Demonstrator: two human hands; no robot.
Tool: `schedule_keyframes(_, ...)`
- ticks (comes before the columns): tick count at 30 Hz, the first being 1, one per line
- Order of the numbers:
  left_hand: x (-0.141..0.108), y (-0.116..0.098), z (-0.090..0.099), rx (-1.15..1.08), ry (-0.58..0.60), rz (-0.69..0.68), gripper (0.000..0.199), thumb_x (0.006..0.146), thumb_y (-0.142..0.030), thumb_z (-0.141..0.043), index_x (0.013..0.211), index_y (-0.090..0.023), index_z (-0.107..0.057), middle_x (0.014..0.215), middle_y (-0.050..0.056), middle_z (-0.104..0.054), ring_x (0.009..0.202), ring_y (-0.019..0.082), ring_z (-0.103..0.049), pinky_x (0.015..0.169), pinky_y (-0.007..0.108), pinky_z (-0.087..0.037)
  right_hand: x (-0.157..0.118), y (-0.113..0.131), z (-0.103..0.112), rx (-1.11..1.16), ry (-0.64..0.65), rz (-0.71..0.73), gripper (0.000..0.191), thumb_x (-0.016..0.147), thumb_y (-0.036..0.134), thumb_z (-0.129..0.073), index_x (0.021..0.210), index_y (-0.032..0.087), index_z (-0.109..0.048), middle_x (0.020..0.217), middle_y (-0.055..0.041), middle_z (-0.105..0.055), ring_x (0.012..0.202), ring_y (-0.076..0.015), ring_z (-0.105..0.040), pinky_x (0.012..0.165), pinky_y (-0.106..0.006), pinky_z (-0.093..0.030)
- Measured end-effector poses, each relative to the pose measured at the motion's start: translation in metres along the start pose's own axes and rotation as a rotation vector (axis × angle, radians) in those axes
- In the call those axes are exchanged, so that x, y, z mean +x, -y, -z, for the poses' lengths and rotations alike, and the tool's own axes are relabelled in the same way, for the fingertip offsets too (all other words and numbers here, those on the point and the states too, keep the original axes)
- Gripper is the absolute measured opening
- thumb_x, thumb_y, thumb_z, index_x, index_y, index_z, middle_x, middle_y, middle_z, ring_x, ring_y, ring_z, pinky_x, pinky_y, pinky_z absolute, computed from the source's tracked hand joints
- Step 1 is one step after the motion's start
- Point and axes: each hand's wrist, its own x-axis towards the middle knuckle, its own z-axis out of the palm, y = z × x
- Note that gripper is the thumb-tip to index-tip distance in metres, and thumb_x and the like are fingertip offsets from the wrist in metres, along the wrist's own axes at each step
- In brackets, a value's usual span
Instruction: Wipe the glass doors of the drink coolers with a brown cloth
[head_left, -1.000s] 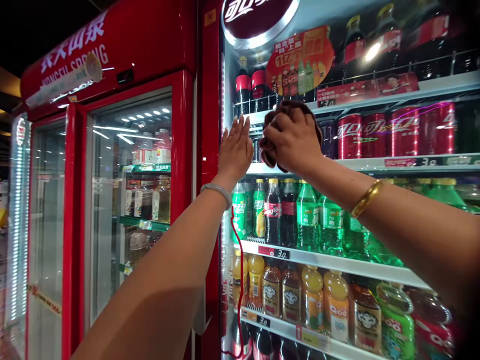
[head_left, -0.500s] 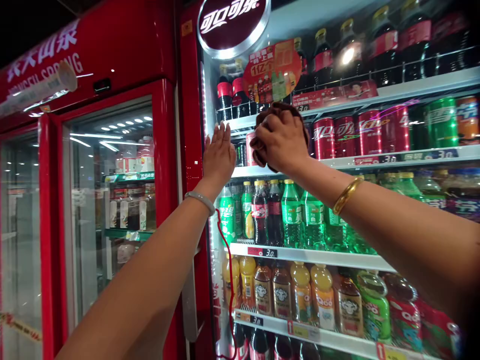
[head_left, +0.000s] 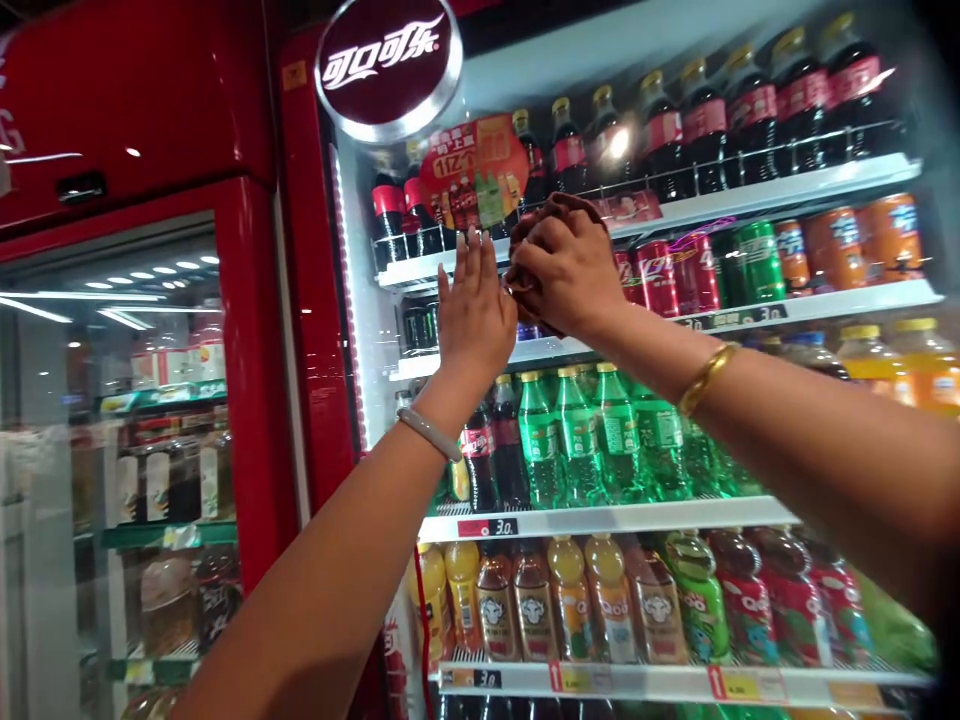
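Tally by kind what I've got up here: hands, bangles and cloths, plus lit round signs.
Hands: 2 (left hand, right hand)
Bangles: 2 (grey bangle, gold bangle)
Cloths: 1 (brown cloth, in the right hand)
Lit round signs: 1 (dark red sign)
Total: 6

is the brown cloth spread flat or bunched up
Bunched up: the brown cloth shows gathered folds around the curled fingers of the right hand.
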Motion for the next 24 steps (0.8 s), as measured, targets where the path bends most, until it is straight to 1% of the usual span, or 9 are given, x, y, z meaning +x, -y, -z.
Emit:
schedule_keyframes(2, 0.004, -0.016, -0.012, -0.073, -0.034, 0.017, 0.068, 0.101, -0.023, -0.03, 0.168, -0.018, -0.018, 0.179, 0.006, -0.016, 0.167, 0.022, -0.006, 0.139, 0.047, -0.001, -0.005, 0.009, 0.002, -0.002, 0.019, -0.04, 0.042, 0.105, 0.044, -0.034, 0.126, 0.031, -0.067, 0.135, -0.0083, -0.064, 0.123, -0.0352, -0.049, 0.095, -0.052, -0.043)
schedule_keyframes(4, 0.002, -0.027, -0.023, -0.13, -0.08, 0.029, 0.067, 0.101, -0.023, -0.029, 0.168, -0.023, -0.019, 0.178, 0.003, -0.021, 0.167, 0.02, -0.008, 0.139, 0.047, -0.002, -0.022, 0.004, 0.008, 0.005, 0.066, 0.014, 0.043, 0.106, 0.044, -0.032, 0.128, 0.032, -0.067, 0.135, -0.0067, -0.064, 0.123, -0.0337, -0.05, 0.097, -0.051, -0.043)
schedule_keyframes(6, -0.004, -0.036, -0.03, -0.106, -0.078, 0.007, 0.067, 0.101, -0.022, -0.031, 0.168, -0.023, -0.021, 0.177, 0.004, -0.024, 0.167, 0.02, -0.011, 0.139, 0.048, -0.001, -0.045, -0.019, 0.019, 0.023, 0.105, 0.122, 0.039, 0.106, 0.046, -0.036, 0.125, 0.033, -0.068, 0.134, -0.0052, -0.064, 0.123, -0.0311, -0.05, 0.101, -0.051, -0.042)
schedule_keyframes(9, -0.014, -0.048, -0.035, 0.017, -0.022, -0.029, 0.068, 0.101, -0.023, -0.033, 0.168, -0.017, -0.024, 0.177, 0.008, -0.024, 0.166, 0.024, -0.014, 0.138, 0.053, -0.001, -0.068, -0.071, 0.03, 0.052, 0.097, 0.24, 0.035, 0.105, 0.048, -0.043, 0.119, 0.032, -0.071, 0.129, -0.0038, -0.066, 0.12, -0.0274, -0.053, 0.104, -0.048, -0.041)
schedule_keyframes(12, -0.016, -0.055, -0.037, 0.077, -0.025, -0.015, 0.068, 0.101, -0.024, -0.035, 0.168, -0.017, -0.025, 0.176, 0.008, -0.024, 0.166, 0.025, -0.015, 0.138, 0.054, -0.001, -0.06, -0.102, 0.027, 0.043, 0.01, 0.175, 0.038, 0.103, 0.052, -0.049, 0.115, 0.026, -0.074, 0.125, -0.0089, -0.068, 0.116, -0.0284, -0.052, 0.101, -0.049, -0.04)
schedule_keyframes(14, -0.016, -0.057, -0.037, 0.089, -0.032, -0.009, 0.068, 0.101, -0.025, -0.036, 0.168, -0.016, -0.026, 0.176, 0.009, -0.023, 0.166, 0.024, -0.016, 0.138, 0.052, -0.001, -0.048, -0.098, 0.021, 0.029, -0.056, 0.051, 0.041, 0.103, 0.052, -0.049, 0.115, 0.022, -0.073, 0.125, -0.0129, -0.067, 0.117, -0.0301, -0.05, 0.1, -0.051, -0.039)
schedule_keyframes(17, -0.014, -0.057, -0.038, 0.081, -0.04, -0.004, 0.067, 0.101, -0.024, -0.037, 0.167, -0.018, -0.027, 0.176, 0.008, -0.024, 0.166, 0.023, -0.017, 0.138, 0.051, -0.001, -0.043, -0.068, 0.015, 0.022, -0.096, -0.059, 0.039, 0.104, 0.048, -0.047, 0.119, 0.021, -0.07, 0.128, -0.0133, -0.064, 0.119, -0.0324, -0.049, 0.097, -0.053, -0.04)
schedule_keyframes(20, -0.014, -0.057, -0.038, 0.072, -0.038, 0.001, 0.066, 0.101, -0.024, -0.037, 0.166, -0.019, -0.029, 0.176, 0.009, -0.025, 0.166, 0.023, -0.017, 0.138, 0.05, -0.002, -0.064, -0.053, 0.02, 0.05, -0.016, 0.07, 0.035, 0.103, 0.046, -0.048, 0.121, 0.025, -0.069, 0.13, -0.0088, -0.065, 0.121, -0.0315, -0.05, 0.096, -0.05, -0.041)
schedule_keyframes(24, -0.015, -0.057, -0.039, 0.06, -0.044, 0.007, 0.067, 0.1, -0.023, -0.038, 0.166, -0.023, -0.029, 0.176, 0.005, -0.026, 0.166, 0.022, -0.017, 0.138, 0.05, -0.003, -0.088, -0.088, 0.036, 0.116, 0.101, 0.295, 0.04, 0.106, 0.05, -0.043, 0.121, 0.027, -0.072, 0.131, -0.0057, -0.067, 0.122, -0.0281, -0.051, 0.099, -0.048, -0.039)
